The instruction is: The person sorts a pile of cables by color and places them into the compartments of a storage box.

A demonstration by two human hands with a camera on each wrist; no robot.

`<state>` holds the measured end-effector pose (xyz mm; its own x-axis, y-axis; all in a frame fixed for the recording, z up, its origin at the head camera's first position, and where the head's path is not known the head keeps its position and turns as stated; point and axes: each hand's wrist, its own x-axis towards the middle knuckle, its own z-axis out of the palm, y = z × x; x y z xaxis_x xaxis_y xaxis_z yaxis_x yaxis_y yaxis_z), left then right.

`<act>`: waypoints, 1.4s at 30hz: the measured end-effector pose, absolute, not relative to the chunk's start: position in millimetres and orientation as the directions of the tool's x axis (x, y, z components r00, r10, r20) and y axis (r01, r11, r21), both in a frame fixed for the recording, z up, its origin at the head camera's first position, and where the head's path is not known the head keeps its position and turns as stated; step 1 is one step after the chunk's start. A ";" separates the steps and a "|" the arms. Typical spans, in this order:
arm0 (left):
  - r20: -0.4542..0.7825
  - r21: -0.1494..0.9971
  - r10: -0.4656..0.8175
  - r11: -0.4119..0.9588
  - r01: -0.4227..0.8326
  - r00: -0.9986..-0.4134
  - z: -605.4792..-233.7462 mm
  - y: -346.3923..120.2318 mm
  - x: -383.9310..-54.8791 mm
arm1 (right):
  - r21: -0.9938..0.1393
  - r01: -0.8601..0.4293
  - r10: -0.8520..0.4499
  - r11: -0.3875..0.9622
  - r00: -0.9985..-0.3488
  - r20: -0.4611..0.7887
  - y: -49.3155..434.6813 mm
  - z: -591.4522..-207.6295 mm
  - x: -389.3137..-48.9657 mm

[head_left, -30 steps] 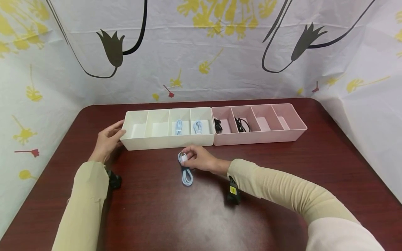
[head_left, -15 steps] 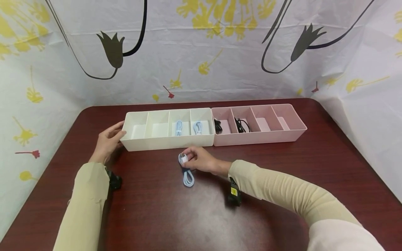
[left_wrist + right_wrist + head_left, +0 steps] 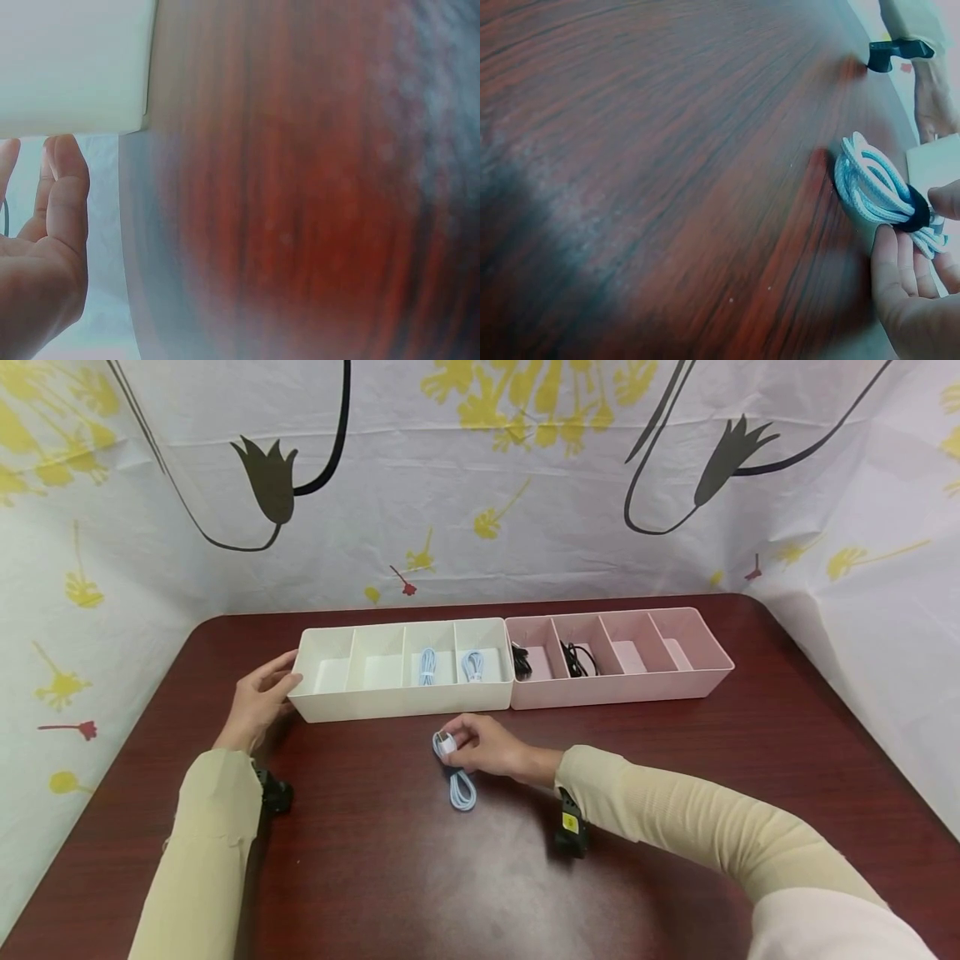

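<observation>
In the head view my right hand (image 3: 491, 747) pinches a coiled light-blue charging cable (image 3: 462, 791) near its white plug, just in front of the boxes. A black strap (image 3: 915, 210) binds the coil, as the right wrist view shows; the loop end hangs beyond the fingertips. At the left end of a white divided box (image 3: 405, 700) my left hand (image 3: 258, 702) rests its fingertips on the end wall. The left wrist view has those fingers (image 3: 67, 202) fairly straight against the box.
Bundled light-blue cables (image 3: 427, 667) lie in the white box's third and fourth compartments. A pink divided box (image 3: 622, 689) adjoins it on the right, with black cables (image 3: 576, 660) in its two left compartments. Behind the dark red table (image 3: 360, 860) hangs a patterned white sheet (image 3: 375, 527).
My right hand has shifted slightly right and toward me with the cable in its fingers. The left hand stays at the white box's end.
</observation>
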<state>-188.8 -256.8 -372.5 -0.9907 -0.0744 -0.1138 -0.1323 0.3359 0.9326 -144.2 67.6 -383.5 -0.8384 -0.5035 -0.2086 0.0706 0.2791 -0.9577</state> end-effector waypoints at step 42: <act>-0.115 0.936 -0.075 0.326 -0.133 -0.991 -371.3 -256.1 -188.7 | -0.967 0.010 -0.580 0.256 -0.798 -0.162 71.3 -347.9 -133.3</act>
<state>-188.7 -256.1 -371.3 -0.9905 -0.0751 -0.1148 -0.1332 0.3264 0.9358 -133.3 71.3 -347.9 -0.7982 -0.5801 -0.1622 0.0104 0.2561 -0.9666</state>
